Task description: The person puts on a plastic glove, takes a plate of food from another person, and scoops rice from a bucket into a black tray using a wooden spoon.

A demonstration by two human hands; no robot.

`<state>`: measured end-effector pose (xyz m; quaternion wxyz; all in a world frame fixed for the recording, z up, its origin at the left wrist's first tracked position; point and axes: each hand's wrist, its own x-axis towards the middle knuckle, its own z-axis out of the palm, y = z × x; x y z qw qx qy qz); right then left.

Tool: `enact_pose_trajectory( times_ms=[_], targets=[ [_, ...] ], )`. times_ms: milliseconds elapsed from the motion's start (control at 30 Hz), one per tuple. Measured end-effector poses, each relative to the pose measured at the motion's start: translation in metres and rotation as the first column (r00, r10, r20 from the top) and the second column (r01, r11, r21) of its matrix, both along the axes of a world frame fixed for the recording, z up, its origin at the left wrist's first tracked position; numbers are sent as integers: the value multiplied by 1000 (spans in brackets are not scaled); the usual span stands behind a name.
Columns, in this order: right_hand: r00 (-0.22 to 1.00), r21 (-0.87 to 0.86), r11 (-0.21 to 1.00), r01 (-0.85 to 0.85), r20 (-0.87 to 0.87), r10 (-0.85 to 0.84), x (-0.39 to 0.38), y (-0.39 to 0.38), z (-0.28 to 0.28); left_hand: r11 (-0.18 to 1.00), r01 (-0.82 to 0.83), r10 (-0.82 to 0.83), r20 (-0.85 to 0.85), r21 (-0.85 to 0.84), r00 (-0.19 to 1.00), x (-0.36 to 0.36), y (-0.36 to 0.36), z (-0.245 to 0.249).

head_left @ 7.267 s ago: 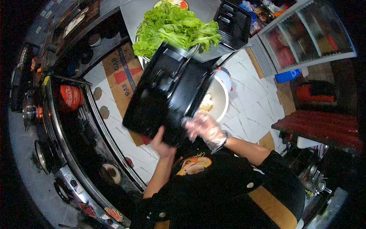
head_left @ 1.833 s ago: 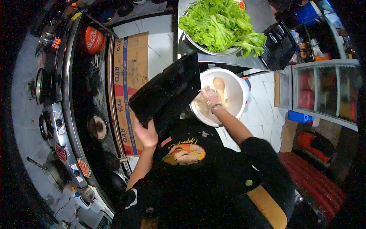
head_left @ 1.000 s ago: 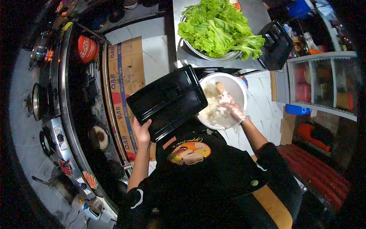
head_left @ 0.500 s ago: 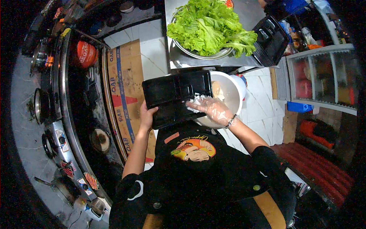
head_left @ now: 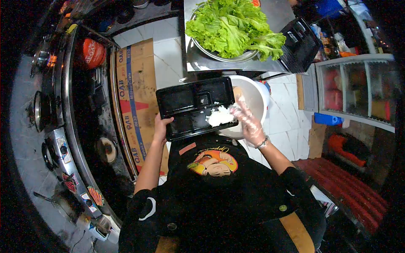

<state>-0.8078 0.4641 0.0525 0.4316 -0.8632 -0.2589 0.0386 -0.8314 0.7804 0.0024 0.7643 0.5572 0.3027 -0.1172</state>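
My left hand (head_left: 162, 127) grips the left edge of a black compartment tray (head_left: 177, 98), thumb on top of the rim. A heap of white rice (head_left: 220, 116) lies in the tray's lower right compartment, with a few loose grains around it. My right hand (head_left: 249, 122), in a clear plastic glove, hangs just past the tray's right edge beside the rice, fingers apart and nothing seen between them. Under the tray's right side stands a large white bucket (head_left: 258, 99), with something tan partly visible inside.
Ahead, a steel table (head_left: 195, 64) bears a bowl of green lettuce (head_left: 230, 36) and another black tray (head_left: 298, 44). Stove burners (head_left: 63, 149) line the left. A glass-fronted cabinet (head_left: 354, 86) stands right. Flattened cardboard (head_left: 137, 90) lies left of the tray.
My right hand has moved off the rice towards the right, past the tray edge, and its fingers have spread. More of the rice heap now shows. The tray is tilted a little differently.
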Motion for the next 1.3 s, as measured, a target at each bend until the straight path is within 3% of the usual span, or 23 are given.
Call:
enact_pose_trajectory(
  times_ms=[67,100,167,200,267,300,367,433,467,533,567,600,633,700,733,833,867,900,967,1100,1167,1200,1300],
  targets=[
    [948,280,912,299,-196,-250,1,-2,-9,1000,-4,4,5,-3,1000,-1,0,1],
    [948,279,913,298,-194,-251,4,-4,-12,1000,-10,10,8,-1,1000,-1,1,2],
    [626,222,677,702,-645,-437,12,-6,-18,1000,-11,11,-15,12,1000,-3,3,8],
    [626,223,675,703,-644,-439,16,-11,-31,1000,-12,13,-39,27,999,-4,5,10],
    [703,-271,850,452,-479,-526,25,-28,-80,1000,10,-10,-19,23,1000,-6,11,8],
    [701,-270,849,455,-480,-528,28,-34,-111,999,31,-31,-2,20,1000,-7,14,5],
    [928,-370,928,52,-326,-182,33,-46,-189,999,39,-39,11,8,999,-8,17,1],
    [921,-687,619,-380,-219,322,36,-69,-279,996,81,-80,-21,27,997,-8,18,1],
    [804,-767,434,-473,-175,568,41,-63,-276,996,83,-83,-17,34,996,-6,17,4],
    [927,-659,696,-287,-373,29,49,-46,-220,991,102,-104,24,82,994,-4,14,8],
    [877,-611,787,-84,-420,-232,55,-25,-159,991,100,-102,21,86,995,-6,14,7],
    [837,-573,819,38,-429,-339,52,-32,-166,988,108,-113,39,115,993,-6,15,5],
    [839,-574,818,34,-428,-335,50,-34,-153,983,112,-122,58,142,991,-6,14,3],
    [999,-199,980,14,-34,-21,41,-35,-118,995,73,-75,33,69,997,-5,11,6],
    [959,-274,949,156,-189,-213,41,-38,-120,995,75,-78,40,67,996,-6,12,4],
    [927,-152,923,354,-72,-367,44,4,-24,998,48,-48,13,28,999,-9,10,0],
    [973,-54,976,209,-93,-213,44,22,-5,999,40,-40,26,-7,999,-10,9,-3],
    [994,-104,990,90,76,-83,44,37,-2,998,36,-35,41,-42,999,-10,9,-8],
    [989,-329,944,-33,-144,-16,47,59,-7,998,67,-66,45,-11,997,-9,8,-17],
    [971,-364,925,-105,-238,17,55,56,-22,997,47,-45,27,-63,999,-6,7,-19],
    [977,-146,983,-110,-195,81,46,47,-20,996,49,-47,29,-72,998,-6,11,-26],
    [990,-168,976,-140,-28,138,36,46,-13,997,45,-43,32,-69,999,-6,10,-30],
    [980,-291,939,-183,24,198,20,39,-24,993,60,-58,22,-98,998,-2,9,-35]
  ],
)
